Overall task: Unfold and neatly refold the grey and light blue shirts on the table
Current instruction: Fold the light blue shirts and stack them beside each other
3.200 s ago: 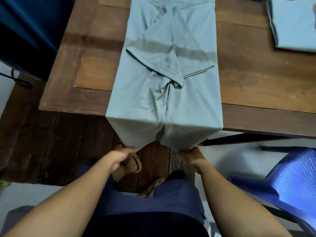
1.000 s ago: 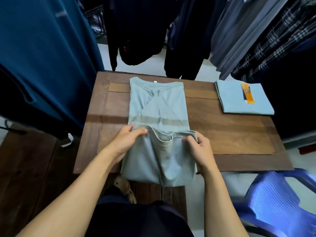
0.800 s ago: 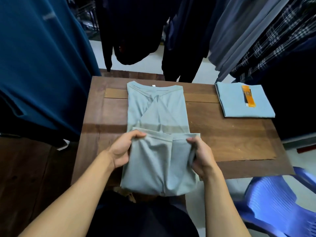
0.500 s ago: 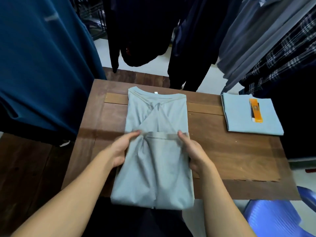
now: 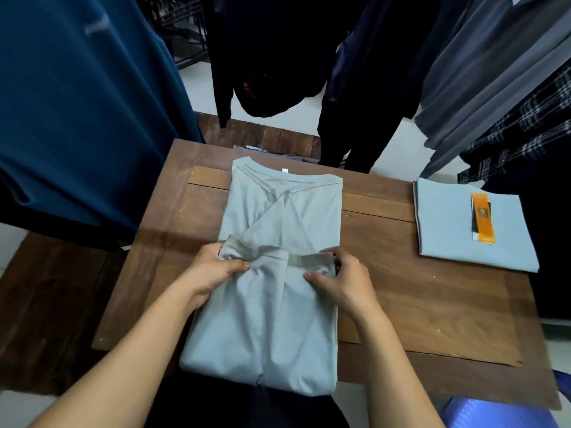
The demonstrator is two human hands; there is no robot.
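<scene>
The grey shirt [image 5: 284, 211] lies lengthwise down the middle of the wooden table [image 5: 417, 298], collar at the far end, sleeves folded inward. Its lower part is doubled up over the body, and the fold hangs slightly past the near table edge. My left hand [image 5: 216, 270] pinches the left corner of the raised hem. My right hand [image 5: 340, 276] pinches the right corner of that hem. The light blue shirt [image 5: 457, 223] rests folded at the table's far right, with an orange tag [image 5: 482, 220] on top.
Dark clothes hang around the far side of the table, and a large teal garment [image 5: 77, 103] hangs at the left. Part of a blue plastic chair [image 5: 494, 415] shows at the bottom right, beside the table's near corner.
Both hands lifted the hem from below the table edge and carried it up over the shirt's body toward the collar. The hem now sits around the shirt's middle.
</scene>
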